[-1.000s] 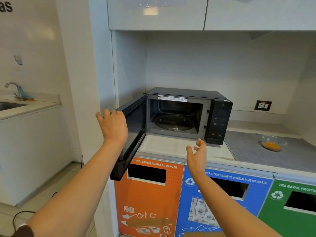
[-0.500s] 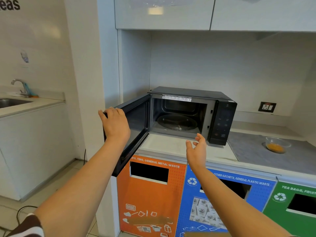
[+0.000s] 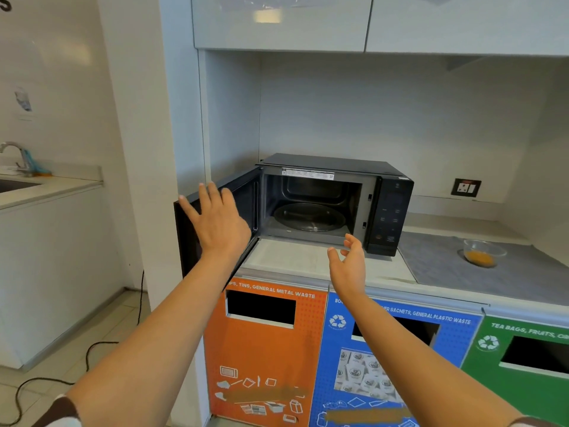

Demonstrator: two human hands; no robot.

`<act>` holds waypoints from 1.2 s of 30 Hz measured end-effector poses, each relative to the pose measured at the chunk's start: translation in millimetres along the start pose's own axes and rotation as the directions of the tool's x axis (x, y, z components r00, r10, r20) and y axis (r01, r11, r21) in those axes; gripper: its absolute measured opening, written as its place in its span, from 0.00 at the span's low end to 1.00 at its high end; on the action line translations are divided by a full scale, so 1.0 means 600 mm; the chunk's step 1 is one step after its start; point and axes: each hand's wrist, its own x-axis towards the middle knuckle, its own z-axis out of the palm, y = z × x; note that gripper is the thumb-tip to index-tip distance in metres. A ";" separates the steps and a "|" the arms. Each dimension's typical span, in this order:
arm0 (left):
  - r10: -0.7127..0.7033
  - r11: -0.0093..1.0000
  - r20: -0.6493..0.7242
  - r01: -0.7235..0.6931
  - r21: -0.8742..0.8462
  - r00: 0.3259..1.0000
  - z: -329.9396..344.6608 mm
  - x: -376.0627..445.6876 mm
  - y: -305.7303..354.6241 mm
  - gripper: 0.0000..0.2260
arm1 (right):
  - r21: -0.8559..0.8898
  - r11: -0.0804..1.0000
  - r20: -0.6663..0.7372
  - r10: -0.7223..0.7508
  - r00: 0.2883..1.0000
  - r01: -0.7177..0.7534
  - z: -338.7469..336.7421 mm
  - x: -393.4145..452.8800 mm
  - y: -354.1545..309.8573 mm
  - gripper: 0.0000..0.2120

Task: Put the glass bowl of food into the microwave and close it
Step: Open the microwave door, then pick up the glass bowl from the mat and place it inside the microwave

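A black microwave (image 3: 388, 208) stands on the white counter with its door (image 3: 243, 198) swung out to the left. The cavity shows a bare glass turntable (image 3: 309, 217). My left hand (image 3: 215, 220) is flat with fingers spread, in front of the inside face of the door near its top edge. My right hand (image 3: 349, 266) hovers open and empty over the counter in front of the cavity. The glass bowl (image 3: 483, 252) with orange food sits on a grey mat (image 3: 446, 272), to the right of the microwave, well apart from both hands.
Below the counter (image 3: 295, 260) are orange (image 3: 264, 349), blue (image 3: 394, 349) and green (image 3: 523, 365) recycling bins. A wall socket (image 3: 465, 187) is behind the mat. Upper cabinets (image 3: 281, 21) hang overhead. A sink counter with a tap (image 3: 14, 155) lies left, and a black cable (image 3: 61, 374) trails on the floor.
My left hand has come off the door's top edge and spread flat in front of it. The right hand stays near the counter. The view has shifted slightly.
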 end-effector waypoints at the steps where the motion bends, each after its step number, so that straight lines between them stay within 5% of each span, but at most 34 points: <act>1: 0.036 0.998 -0.016 -0.037 -0.047 0.999 0.004 -0.007 0.013 0.25 | 0.002 1.000 0.001 0.002 1.000 -0.002 -0.003 -0.001 0.002 0.24; 7: 0.197 0.935 0.026 -0.180 -0.307 0.980 0.045 -0.053 0.109 0.19 | -0.023 1.000 -0.030 0.013 0.999 -0.014 -0.033 0.013 0.023 0.24; 19: 0.310 0.798 0.236 -0.117 -0.592 0.921 0.150 -0.118 0.359 0.20 | -0.026 0.994 -0.164 0.097 0.982 -0.102 -0.173 0.107 0.126 0.23; 36: 0.453 0.714 0.454 -0.007 -0.700 0.768 0.306 -0.152 0.863 0.22 | -0.122 0.967 -0.244 0.190 0.951 -0.225 -0.511 0.378 0.355 0.16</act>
